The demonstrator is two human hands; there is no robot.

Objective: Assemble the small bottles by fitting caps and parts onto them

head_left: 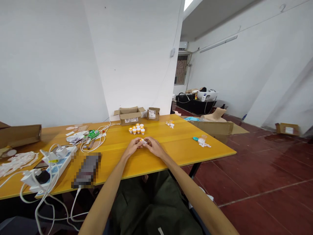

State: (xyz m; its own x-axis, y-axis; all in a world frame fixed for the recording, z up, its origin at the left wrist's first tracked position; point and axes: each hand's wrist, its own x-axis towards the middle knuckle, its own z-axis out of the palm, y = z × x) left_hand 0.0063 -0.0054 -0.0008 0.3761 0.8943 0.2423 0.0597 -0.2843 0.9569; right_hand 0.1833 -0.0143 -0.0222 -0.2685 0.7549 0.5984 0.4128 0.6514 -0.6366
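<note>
Over the front middle of the yellow table (168, 143), my left hand (133, 147) and my right hand (154, 147) meet with curled fingers. Between their fingertips is a small white-and-orange piece (142, 140), mostly covered, so its exact kind does not show. Just beyond the hands stands a tight group of several small white-and-orange capped pieces (136, 130), which look similar in colour. Both hands appear closed on the one piece.
Behind the group are an open carton (129, 117) and a smaller box (153, 114). Small white parts (170, 124) and a teal roll (195, 138) lie to the right. At left are a phone (87, 170), a power strip (61, 161) and tangled cables.
</note>
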